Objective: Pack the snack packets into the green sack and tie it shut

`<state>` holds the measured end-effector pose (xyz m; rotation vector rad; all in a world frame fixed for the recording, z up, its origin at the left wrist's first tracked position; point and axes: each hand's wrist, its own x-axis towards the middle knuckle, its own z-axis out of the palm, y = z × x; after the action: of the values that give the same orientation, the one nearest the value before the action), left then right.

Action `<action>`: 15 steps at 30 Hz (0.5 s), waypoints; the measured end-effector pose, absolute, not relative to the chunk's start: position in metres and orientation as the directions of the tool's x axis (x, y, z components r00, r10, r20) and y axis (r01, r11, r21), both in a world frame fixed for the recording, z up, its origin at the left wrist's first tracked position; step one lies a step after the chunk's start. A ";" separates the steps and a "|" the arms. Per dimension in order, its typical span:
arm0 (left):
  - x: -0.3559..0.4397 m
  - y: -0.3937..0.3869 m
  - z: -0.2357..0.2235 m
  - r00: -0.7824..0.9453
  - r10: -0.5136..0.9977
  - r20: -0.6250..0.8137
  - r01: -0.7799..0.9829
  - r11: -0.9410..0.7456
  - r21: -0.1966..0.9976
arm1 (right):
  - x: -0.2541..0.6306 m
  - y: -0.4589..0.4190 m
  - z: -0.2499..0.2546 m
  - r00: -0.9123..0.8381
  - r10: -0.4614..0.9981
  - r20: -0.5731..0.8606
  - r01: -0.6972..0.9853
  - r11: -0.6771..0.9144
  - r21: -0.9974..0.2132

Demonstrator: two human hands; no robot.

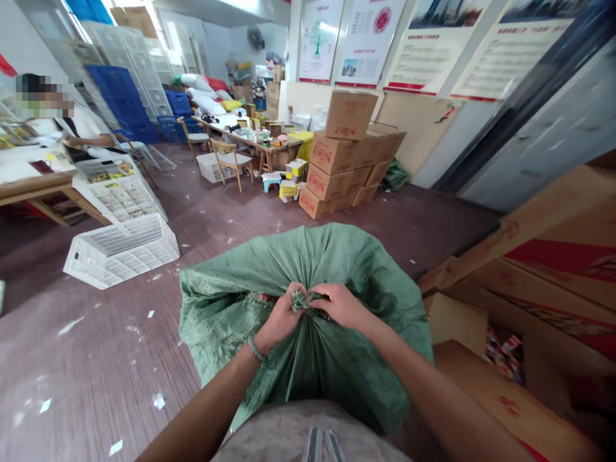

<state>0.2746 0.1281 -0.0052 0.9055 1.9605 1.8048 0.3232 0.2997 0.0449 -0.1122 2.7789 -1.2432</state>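
Observation:
A large green woven sack stands right in front of me, its cloth drawn together in folds toward the middle. My left hand is closed around the gathered, frayed edge of the sack. Close against it, my right hand pinches the same bunched cloth from the other side. A beaded bracelet circles my left wrist. Something reddish shows through a gap in the folds left of my hands. What the sack holds is otherwise hidden.
White plastic crates stand on the floor at left, near a seated person at a table. Stacked cartons stand ahead. At right, an open cardboard box holds small wrapped packets. Paper scraps litter the brown floor.

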 end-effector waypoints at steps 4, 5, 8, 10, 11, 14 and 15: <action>0.269 0.128 -0.004 -0.728 0.665 0.170 0.262 0.039 0.964 | 0.325 0.296 0.038 -0.998 0.028 -0.061 0.064 0.674 -0.736; 0.266 0.129 -0.002 -0.714 0.683 0.155 0.265 0.059 0.962 | 0.325 0.295 0.040 -0.997 0.061 -0.036 0.068 0.674 -0.735; 0.251 0.134 0.006 -0.644 0.765 -0.017 0.152 0.149 0.977 | 0.322 0.294 0.053 -0.982 0.186 -0.012 0.134 0.661 -0.738; 0.237 0.139 0.013 -0.566 0.805 -0.180 -0.015 0.208 0.978 | 0.322 0.295 0.064 -0.963 0.262 -0.061 0.215 0.613 -0.760; 0.231 0.141 0.016 -0.513 0.822 -0.246 -0.110 0.222 0.969 | 0.324 0.295 0.069 -0.952 0.292 -0.094 0.255 0.584 -0.771; 0.217 0.145 0.022 -0.349 0.880 -0.322 -0.338 0.202 0.919 | 0.337 0.289 0.077 -0.939 0.328 -0.102 0.282 0.567 -0.774; 0.215 0.145 0.023 -0.317 0.893 -0.320 -0.379 0.191 0.906 | 0.344 0.286 0.076 -0.944 0.326 -0.057 0.250 0.590 -0.768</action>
<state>0.2150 0.1446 0.0233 0.5516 1.3195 1.4104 0.3444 0.2858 0.0758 0.5237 2.8801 -1.3683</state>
